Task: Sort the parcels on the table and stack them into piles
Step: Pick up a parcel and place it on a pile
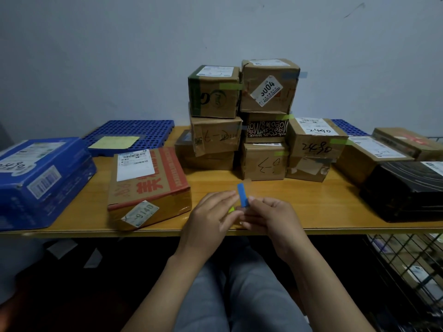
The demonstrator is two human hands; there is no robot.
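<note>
Several brown cardboard parcels stand piled at the table's middle back, the top ones a green-taped box (214,92) and a box with a "004" label (268,86). An orange-printed parcel (148,185) lies front left, beside a large blue box (40,178). A black wrapped parcel (407,190) lies at the right. Over the front edge, my right hand (271,218) pinches a small blue sticky strip (242,195). My left hand (213,212) touches that strip with its fingertips, and a bit of green strip (231,209) shows between its fingers.
The wooden table (311,202) carries blue perforated plastic trays at back left (129,135) and back right (347,127); a yellow note (115,142) lies on the left one. A wire rack (407,271) stands below right. Flat cardboard parcels (374,154) lie far right.
</note>
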